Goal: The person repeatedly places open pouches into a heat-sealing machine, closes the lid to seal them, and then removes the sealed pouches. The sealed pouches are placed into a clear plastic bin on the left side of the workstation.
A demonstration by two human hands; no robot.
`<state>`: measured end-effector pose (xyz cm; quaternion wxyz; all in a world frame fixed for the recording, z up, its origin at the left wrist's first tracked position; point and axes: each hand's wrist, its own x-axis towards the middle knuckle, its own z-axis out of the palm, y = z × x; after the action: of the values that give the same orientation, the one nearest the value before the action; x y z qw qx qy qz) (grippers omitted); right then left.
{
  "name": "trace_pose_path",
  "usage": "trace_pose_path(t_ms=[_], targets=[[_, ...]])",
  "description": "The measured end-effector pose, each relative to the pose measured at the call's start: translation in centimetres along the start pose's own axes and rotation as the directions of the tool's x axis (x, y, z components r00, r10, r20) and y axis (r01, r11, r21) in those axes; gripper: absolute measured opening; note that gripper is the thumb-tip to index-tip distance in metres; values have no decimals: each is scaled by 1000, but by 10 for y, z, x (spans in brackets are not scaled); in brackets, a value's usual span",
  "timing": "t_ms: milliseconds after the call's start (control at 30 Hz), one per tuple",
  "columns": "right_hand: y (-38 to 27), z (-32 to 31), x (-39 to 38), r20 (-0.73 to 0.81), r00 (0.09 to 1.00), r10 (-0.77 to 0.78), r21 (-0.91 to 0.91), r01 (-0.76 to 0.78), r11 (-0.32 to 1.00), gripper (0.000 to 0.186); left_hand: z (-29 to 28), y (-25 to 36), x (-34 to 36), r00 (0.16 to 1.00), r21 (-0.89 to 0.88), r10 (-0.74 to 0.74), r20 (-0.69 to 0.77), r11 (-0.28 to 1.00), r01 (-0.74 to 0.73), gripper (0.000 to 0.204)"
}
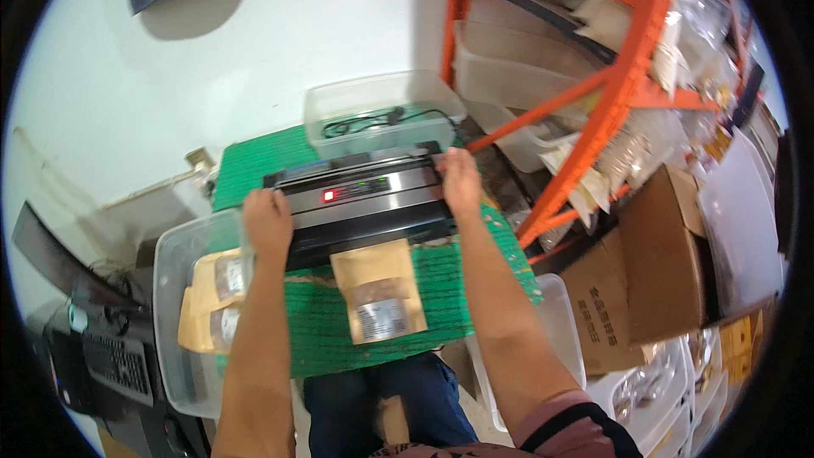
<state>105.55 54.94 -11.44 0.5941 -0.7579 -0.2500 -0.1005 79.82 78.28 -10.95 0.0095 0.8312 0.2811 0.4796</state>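
Note:
A black and silver sealing machine [360, 199] with a red light and small green lights sits on a green mat [322, 322]. My left hand [268, 222] presses down flat on the machine's left end. At its right end, my right hand [460, 180] presses the lid the same way. A tan pouch [378, 290] with a clear window and a white label lies on the mat, its top edge tucked into the front of the machine. Neither hand grips anything.
A clear bin [174, 288] at my left holds several tan pouches [212, 297]. Behind the machine a clear tub [381, 106] holds a black cable. Orange shelving [610, 76] with bagged goods, cardboard boxes [644, 263] and a keyboard [114, 365] surround the table.

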Motion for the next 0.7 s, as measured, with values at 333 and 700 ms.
trace_pose_path(t_ms=[333,700], targets=[[2,-13,-6,-99,992,-72,445,109,889,25,-8,13,-3,1000,86,-17,25,996,15,10],[-5,-20,-172,440,878,187,-314,-45,948,46,-36,38,-2,706,-291,503,498,864,-410,69]])
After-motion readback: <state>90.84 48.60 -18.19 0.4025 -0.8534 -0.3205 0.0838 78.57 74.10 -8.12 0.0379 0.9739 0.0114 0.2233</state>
